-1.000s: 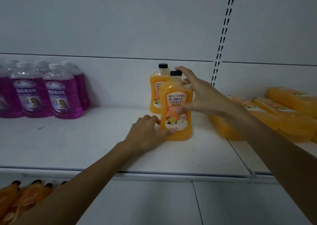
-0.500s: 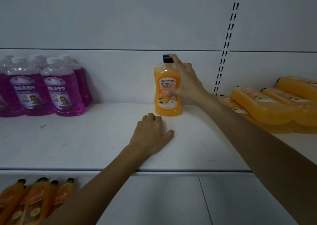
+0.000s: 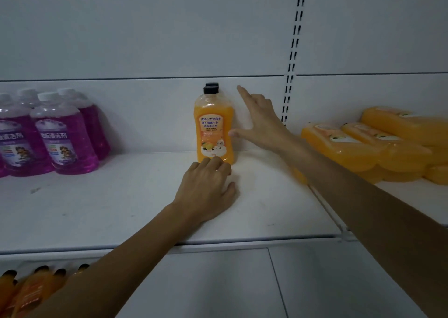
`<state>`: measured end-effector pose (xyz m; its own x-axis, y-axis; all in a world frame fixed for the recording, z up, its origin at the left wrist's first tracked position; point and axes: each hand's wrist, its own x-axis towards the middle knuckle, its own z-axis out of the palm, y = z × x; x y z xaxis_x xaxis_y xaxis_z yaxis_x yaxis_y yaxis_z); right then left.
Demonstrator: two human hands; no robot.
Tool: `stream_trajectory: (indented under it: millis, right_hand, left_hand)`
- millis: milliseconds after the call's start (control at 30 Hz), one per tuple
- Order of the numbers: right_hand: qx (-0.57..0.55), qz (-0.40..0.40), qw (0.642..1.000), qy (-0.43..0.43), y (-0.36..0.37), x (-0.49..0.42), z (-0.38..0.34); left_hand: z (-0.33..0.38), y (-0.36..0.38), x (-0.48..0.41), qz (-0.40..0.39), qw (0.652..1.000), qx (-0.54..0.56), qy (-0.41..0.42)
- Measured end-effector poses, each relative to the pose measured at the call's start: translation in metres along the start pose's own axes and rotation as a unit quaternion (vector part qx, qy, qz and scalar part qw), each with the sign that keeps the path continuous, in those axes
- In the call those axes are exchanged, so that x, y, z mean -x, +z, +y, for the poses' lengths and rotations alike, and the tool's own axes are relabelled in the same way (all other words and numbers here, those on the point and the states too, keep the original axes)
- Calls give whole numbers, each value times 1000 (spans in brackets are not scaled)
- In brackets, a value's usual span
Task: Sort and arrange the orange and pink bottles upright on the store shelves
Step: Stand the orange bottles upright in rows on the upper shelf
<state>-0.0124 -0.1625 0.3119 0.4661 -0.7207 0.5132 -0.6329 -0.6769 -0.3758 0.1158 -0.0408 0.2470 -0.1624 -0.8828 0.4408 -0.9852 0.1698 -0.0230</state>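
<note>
Fingers [image 3: 244, 93] of right hand [image 3: 261, 123] splayed, empty, beside upright black-capped orange bottle [image 3: 214, 133], label forward.

White shelf [image 3: 121, 208]: left hand [image 3: 206, 189] rests on it; two upright orange bottles [image 3: 214, 133], one behind the other, touch its fingertips [image 3: 218, 165]; pink bottles [image 3: 63, 136] stand well left of them; flat orange bottles [image 3: 358, 145] lie stacked on the adjoining board [image 3: 412, 191], right of the right hand [image 3: 261, 121].

We've got an orange bottle [image 3: 213, 106], black cap [image 3: 211, 89], white-and-orange label [image 3: 213, 134], then pink bottles [image 3: 65, 143] with white caps [image 3: 47, 96], all on a white shelf [image 3: 121, 201].
</note>
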Motion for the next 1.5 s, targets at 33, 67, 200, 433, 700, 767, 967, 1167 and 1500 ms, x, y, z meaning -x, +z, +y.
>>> stream_trajectory:
  millis: [33,67,200,433,700,767,967,1167,1500]
  right_hand:
    - [5,6,1000,-4,-9,5,7]
    - [11,13,1000,-5,-19,10,13]
    - [25,50,998,21,-70,23,45]
    - [54,-74,981,169,-123,39,121]
    - [72,-251,949,176,-103,25,143]
    - [98,-239,955,143,-102,24,147]
    - [70,-83,990,87,-109,32,134]
    - [-81,94,992,-28,-128,33,90]
    - [-261,-98,959,-50,-130,35,53]
  left_hand:
    - [9,-1,-5,-4,1000,15,-6]
    - [16,0,-12,1,999,33,-8]
    - [61,-4,-49,23,987,154,-32]
    - [137,-5,-105,-54,922,365,-113]
    - [169,10,-122,-65,908,359,-205]
    - [171,14,-121,-72,898,369,-228]
    - [179,13,-111,4,871,425,-247]
    - [173,3,-100,135,826,516,-183]
    - [112,-13,-63,117,828,526,-154]
